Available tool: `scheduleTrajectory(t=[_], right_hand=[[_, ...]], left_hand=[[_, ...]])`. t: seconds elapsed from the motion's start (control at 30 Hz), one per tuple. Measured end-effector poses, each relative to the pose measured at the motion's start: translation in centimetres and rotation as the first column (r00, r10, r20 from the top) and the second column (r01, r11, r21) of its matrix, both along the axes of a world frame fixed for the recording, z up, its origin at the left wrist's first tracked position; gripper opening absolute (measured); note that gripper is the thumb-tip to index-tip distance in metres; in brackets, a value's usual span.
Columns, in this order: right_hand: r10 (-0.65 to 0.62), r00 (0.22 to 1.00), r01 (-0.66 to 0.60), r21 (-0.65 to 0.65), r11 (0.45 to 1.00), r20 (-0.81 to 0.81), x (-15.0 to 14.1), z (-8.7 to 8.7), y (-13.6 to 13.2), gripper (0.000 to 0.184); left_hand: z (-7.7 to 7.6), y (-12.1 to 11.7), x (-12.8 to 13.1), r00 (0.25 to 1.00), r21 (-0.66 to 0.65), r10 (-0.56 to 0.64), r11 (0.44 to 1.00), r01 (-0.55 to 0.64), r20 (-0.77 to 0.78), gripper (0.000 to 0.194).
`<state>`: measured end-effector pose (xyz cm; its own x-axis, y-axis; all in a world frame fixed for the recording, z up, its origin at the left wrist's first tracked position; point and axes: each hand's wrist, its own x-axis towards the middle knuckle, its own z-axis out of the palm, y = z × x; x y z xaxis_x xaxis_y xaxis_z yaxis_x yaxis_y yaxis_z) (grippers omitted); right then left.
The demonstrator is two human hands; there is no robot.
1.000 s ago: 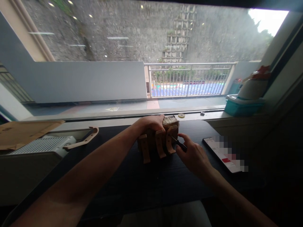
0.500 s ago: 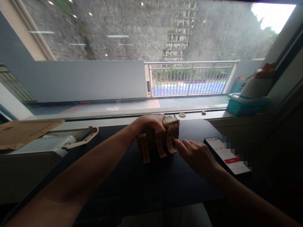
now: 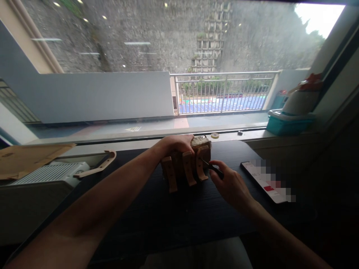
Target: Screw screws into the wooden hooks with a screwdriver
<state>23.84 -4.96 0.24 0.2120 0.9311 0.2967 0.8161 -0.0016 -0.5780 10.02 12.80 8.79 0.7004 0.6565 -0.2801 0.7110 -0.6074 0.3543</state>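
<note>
A brown, box-like block (image 3: 179,164) with a shiny, tape-like top stands on the dark table. Three curved wooden hooks are against its near side: a left hook (image 3: 169,173), a middle hook (image 3: 188,168) and a right hook (image 3: 201,164). My left hand (image 3: 179,144) is closed over the block's top, its fingertips partly hidden near the middle hook. In my right hand (image 3: 228,181) is a screwdriver (image 3: 216,170) with a black handle and a thin shaft. Its tip meets the right hook near a small dark hole.
The dark table (image 3: 157,220) bears a phone (image 3: 266,185) at the right. Another wooden hook (image 3: 98,166) lies at the left by a white ribbed unit (image 3: 53,173) and cardboard (image 3: 30,158). A tape roll (image 3: 215,135) and teal box (image 3: 288,123) sit on the windowsill.
My right hand has shifted its grip and turned, so the screwdriver's black handle now shows. The tip stays at the right hook. My left hand keeps its hold on the block.
</note>
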Motion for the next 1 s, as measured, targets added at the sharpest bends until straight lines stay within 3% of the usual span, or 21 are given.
scheduleTrajectory(t=[0.07, 0.13, 0.23, 0.33, 0.6, 1.0], right_hand=[[0.044, 0.998, -0.045, 0.026, 0.999, 0.038, 0.3, 0.5, -0.4, 0.033], [0.072, 0.988, -0.091, 0.132, 0.987, 0.14, 0.5, 0.7, -0.8, 0.032], [0.062, 0.935, -0.162, 0.265, 0.95, 0.349, 0.5, 0.7, -1.3, 0.03], [0.062, 0.888, -0.222, 0.307, 0.925, 0.455, 0.4, 0.6, -1.2, 0.027], [0.083, 0.863, -0.274, 0.323, 0.906, 0.498, 0.3, 0.4, -0.1, 0.026], [0.132, 0.87, -0.287, 0.27, 0.919, 0.476, 0.9, 0.0, 0.3, 0.03]], left_hand=[[0.2, 0.2, -0.1, 1.0, -0.03, -0.011, 0.999, 0.011, -0.006, 0.07], [0.5, 0.3, -0.1, 1.0, -0.046, -0.02, 0.999, 0.019, -0.012, 0.069], [0.8, 0.4, 0.0, 1.0, -0.056, -0.027, 0.998, 0.026, -0.013, 0.071], [0.9, 0.4, 0.1, 0.999, -0.089, -0.026, 0.996, 0.023, -0.031, 0.076], [1.1, 0.9, 0.1, 0.998, -0.13, -0.015, 0.991, 0.008, -0.058, 0.078], [0.6, 1.8, 0.0, 0.998, -0.11, -0.045, 0.993, 0.04, -0.047, 0.079]])
